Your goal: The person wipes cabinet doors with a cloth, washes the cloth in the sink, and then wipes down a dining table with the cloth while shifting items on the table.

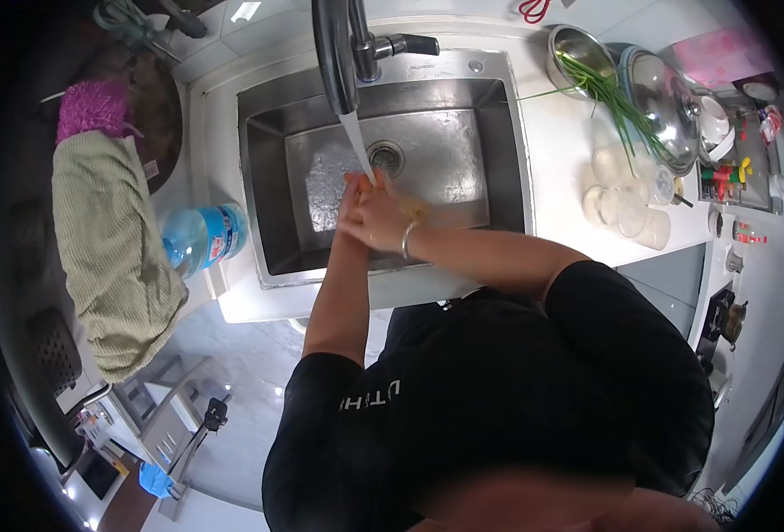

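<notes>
Over the sink basin, my two hands are pressed together under running water (355, 137) from the faucet (330, 62). Bright orange shows at the fingertips: a small orange piece, perhaps carrot (367, 181), mostly hidden by the fingers. My left hand (350, 206) is closed around it. My right hand (381, 223), with a silver bangle (405, 239) at the wrist, lies across the left one, its fingers closed on the same piece and partly blurred by motion. A blurred yellowish patch (414, 209) shows beside the right hand; I cannot tell what it is.
The steel sink (254, 195) has a drain (386, 159) near its middle. Right of it are a metal bowl (578, 53), green onions (618, 102), a glass lid (662, 106) and several pale round containers (627, 208). A large blue bottle (210, 238) and green cloth (113, 239) are left.
</notes>
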A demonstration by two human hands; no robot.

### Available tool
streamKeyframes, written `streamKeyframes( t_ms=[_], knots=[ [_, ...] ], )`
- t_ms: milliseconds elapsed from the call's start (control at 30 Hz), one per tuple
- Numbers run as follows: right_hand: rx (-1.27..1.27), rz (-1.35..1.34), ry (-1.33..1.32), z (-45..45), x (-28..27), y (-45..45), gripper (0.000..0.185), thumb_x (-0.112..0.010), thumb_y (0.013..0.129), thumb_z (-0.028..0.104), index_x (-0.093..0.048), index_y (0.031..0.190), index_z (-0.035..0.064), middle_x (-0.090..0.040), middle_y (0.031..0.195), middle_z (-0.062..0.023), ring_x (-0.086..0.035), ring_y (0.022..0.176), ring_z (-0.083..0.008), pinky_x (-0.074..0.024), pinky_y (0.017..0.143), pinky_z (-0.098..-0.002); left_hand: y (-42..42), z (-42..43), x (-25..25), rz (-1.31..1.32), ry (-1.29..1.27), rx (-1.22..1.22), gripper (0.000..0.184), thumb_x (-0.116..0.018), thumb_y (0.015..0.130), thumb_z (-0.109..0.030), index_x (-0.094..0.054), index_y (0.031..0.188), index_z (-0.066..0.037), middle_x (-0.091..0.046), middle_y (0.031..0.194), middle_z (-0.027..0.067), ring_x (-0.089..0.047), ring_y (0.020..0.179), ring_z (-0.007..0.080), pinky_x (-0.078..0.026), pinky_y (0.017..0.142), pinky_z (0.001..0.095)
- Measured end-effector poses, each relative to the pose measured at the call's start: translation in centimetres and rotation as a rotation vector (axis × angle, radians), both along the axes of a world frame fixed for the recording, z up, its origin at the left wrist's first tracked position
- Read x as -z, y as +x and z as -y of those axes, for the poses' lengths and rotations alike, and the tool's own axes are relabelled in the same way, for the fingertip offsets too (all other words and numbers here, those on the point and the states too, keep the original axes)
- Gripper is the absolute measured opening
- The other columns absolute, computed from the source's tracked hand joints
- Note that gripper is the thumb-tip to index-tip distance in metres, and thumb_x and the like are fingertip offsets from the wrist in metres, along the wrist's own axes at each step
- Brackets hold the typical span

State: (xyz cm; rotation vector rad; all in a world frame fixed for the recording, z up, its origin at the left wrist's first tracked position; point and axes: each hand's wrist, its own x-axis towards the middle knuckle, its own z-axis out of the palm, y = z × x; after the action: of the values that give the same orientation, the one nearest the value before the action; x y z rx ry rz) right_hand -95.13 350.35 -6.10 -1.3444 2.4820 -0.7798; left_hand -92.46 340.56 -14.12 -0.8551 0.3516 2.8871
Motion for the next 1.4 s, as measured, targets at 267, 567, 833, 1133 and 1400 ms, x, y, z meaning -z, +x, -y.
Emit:
streamKeyframes(
  t_ms=[267,567,833,1133,1400],
  knots=[
    [-0.021,0.051,0.288,-0.7,0.4,-6.8,0.037,-0.058,0.091,0.035,-0.069,0.098,-0.0002,-0.068,0.098,-0.0175,-0.063,0.102,-0.0334,-0.0513,0.087,-0.0435,-0.8,-1.9,0.1,0.112,-0.151,0.023,0.046,-0.053,0.097,-0.047,-0.052,0.121,-0.008,-0.061,0.115,0.0064,-0.061,0.104,0.0244,-0.052,0.088,0.0402],
    [0.185,0.805,0.131,-7.2,0.4,-11.7,0.029,-0.062,0.090,0.026,-0.067,0.107,0.0041,-0.069,0.106,-0.0150,-0.066,0.100,-0.0309,-0.0496,0.092,-0.0405,-2.3,0.9,0.7,0.460,-0.389,-0.030,0.024,-0.053,0.100,-0.029,-0.057,0.113,-0.009,-0.062,0.107,0.0063,-0.062,0.101,0.0238,-0.051,0.086,0.0430],
    [0.226,0.389,0.191,-9.1,0.6,-13.9,0.042,-0.065,0.085,0.018,-0.061,0.124,0.0044,-0.065,0.120,-0.0130,-0.060,0.114,-0.0281,-0.0459,0.099,-0.0365,-0.6,0.7,5.2,0.546,-0.436,-0.038,0.018,-0.054,0.095,-0.018,-0.056,0.112,-0.011,-0.062,0.105,0.0064,-0.061,0.097,0.0246,-0.048,0.087,0.0482],
    [0.585,0.576,-0.658,-4.3,-6.0,-19.6,0.067,-0.066,0.082,0.013,-0.040,0.143,-0.0003,-0.051,0.135,-0.0197,-0.058,0.110,-0.0280,-0.0483,0.093,-0.0352,-0.7,0.5,0.7,0.576,-0.418,0.090,0.018,-0.050,0.099,-0.021,-0.052,0.116,-0.015,-0.056,0.120,0.0073,-0.053,0.116,0.0259,-0.040,0.101,0.0543],
    [0.162,0.952,-0.524,-8.8,-11.5,-16.5,0.058,-0.066,0.089,0.022,-0.047,0.139,-0.0007,-0.060,0.128,-0.0147,-0.061,0.110,-0.0210,-0.0459,0.099,-0.0322,-0.7,-0.1,-0.2,0.540,-0.291,0.032,0.033,-0.042,0.102,-0.034,-0.052,0.126,-0.013,-0.050,0.136,0.0120,-0.047,0.127,0.0329,-0.035,0.108,0.0563]
  ],
)
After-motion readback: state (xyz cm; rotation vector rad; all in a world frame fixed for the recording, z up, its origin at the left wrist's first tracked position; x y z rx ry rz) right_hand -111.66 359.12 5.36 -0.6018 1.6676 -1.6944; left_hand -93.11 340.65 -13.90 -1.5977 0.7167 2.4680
